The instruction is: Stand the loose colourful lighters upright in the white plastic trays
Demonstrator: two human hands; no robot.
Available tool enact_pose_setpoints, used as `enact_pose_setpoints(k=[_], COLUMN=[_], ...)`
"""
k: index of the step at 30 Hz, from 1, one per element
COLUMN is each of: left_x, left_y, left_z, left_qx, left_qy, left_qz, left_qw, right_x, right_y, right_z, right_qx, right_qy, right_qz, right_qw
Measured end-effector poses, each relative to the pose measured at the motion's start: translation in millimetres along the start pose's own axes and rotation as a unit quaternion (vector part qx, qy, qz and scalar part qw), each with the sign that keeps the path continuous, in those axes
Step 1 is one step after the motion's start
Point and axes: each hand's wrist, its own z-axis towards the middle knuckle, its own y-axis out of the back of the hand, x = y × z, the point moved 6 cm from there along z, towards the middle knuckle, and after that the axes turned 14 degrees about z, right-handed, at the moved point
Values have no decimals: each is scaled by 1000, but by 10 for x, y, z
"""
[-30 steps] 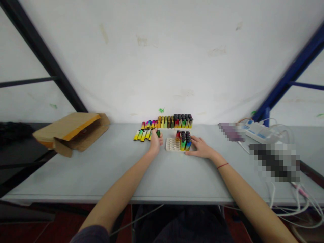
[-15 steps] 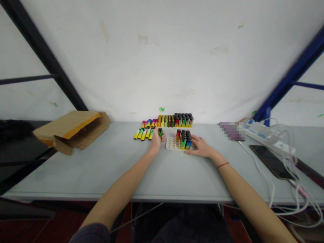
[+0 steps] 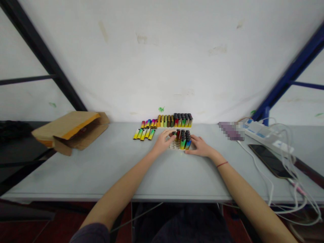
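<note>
Between the fingers of my left hand [image 3: 163, 142] is a lighter [image 3: 174, 134] with a dark top, held upright over the left part of a white holder tray [image 3: 174, 145] with round holes. Several upright lighters [image 3: 185, 140], green and blue with black tops, fill the tray's right side, and a red one [image 3: 178, 134] stands behind. My right hand [image 3: 199, 146] rests against the tray's right side with fingers spread, thumb at its front corner. Loose yellow-green lighters [image 3: 144, 134] lie flat left of the tray, with pink and blue ones [image 3: 149, 123] behind them.
Behind the tray stand two packed blocks of lighters, one yellow-brown [image 3: 165, 120], one black-topped [image 3: 183, 119], near the wall. An opened cardboard box [image 3: 73, 130] lies at left. A power strip [image 3: 268, 136], white cables and a phone [image 3: 270, 161] occupy the right side of the table.
My left hand has moved right with the lighter, from beside the loose lighters to above the tray's left part. My right hand has stayed at the tray.
</note>
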Motion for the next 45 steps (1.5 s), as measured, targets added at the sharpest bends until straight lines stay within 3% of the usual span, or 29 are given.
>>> enact_pose_setpoints(k=[7, 12, 17, 20, 24, 26, 29, 33, 36, 39, 41, 45], left_x=[-12, 0, -81, -60, 217, 357, 478, 481, 452, 469, 499, 482], left_y=[-66, -130, -130, 15, 368, 482, 505, 359, 292, 290, 271, 184], left_z=[-9, -24, -18, 14, 36, 26, 9, 5, 41, 89, 103, 88], left_qx=[37, 30, 24, 6, -38, -31, 1, 23, -15, -65, -83, -90], left_qy=[-12, 27, -17, -13, 110, 146, 155, 125, 116, 156, 207, 283], left_qz=[6, -2, 113, 233, 402, 445, 461, 409, 315, 141, -8, -219], left_qw=[999, 999, 993, 972, 908, 883, 874, 904, 942, 975, 975, 930], right_x=[-4, -8, 5, -3, -5, -6, -21, -40, -35, -23, -17, -21], right_y=[-8, -6, -1, 3, -1, -1, -8, -16, -13, -10, -10, -12], right_z=[6, 6, 4, 4, 2, 1, 3, 9, 10, 9, 9, 10], right_qx=[3, -2, -1, -3, -2, -2, -1, 2, 3, 6, 6, 3], right_qy=[-4, -6, 2, -4, -5, -4, -7, -10, -8, -9, -9, -10], right_qz=[-5, -6, -6, -10, -11, -10, -9, -8, -6, -7, -8, -11], right_qw=[1000, 1000, 1000, 1000, 1000, 1000, 1000, 1000, 1000, 1000, 1000, 1000])
